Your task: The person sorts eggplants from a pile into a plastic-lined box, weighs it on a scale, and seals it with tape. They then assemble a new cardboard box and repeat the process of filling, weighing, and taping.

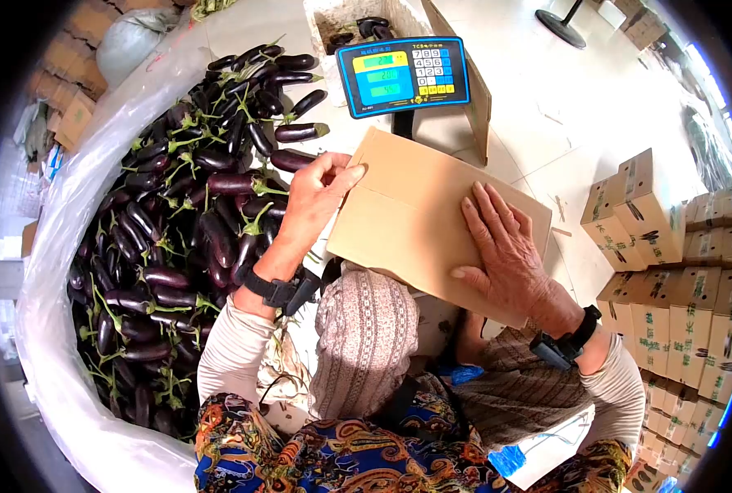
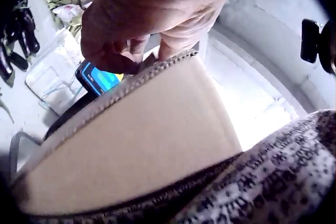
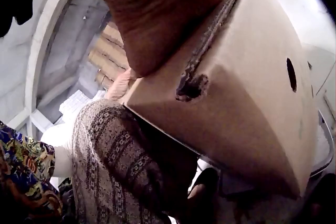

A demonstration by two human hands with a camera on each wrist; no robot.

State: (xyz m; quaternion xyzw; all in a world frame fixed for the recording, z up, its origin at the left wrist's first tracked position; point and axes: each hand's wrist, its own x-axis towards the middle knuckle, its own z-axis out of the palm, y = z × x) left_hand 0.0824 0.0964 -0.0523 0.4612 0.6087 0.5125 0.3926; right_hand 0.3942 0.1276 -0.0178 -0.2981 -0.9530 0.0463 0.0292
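A brown cardboard box [image 1: 399, 222] with its flat lid down is tilted in front of the person, over the lap. At the box's far left corner, my left hand [image 1: 317, 197] pinches the lid edge between thumb and curled fingers. The left wrist view shows these fingers at the corrugated edge of the box [image 2: 142, 145]. My right hand [image 1: 506, 246] lies flat on the lid's right part, fingers extended and thumb apart. From the right wrist, a slot and a corner gap show in the box's sides [image 3: 247, 103].
A heap of eggplants [image 1: 177, 271] fills a plastic-lined bin [image 1: 54, 271] on the left. A digital scale display [image 1: 403, 76] stands just beyond the box, before a white crate [image 1: 321, 20] holding several eggplants. Printed cartons [image 1: 670, 320] are stacked on the right.
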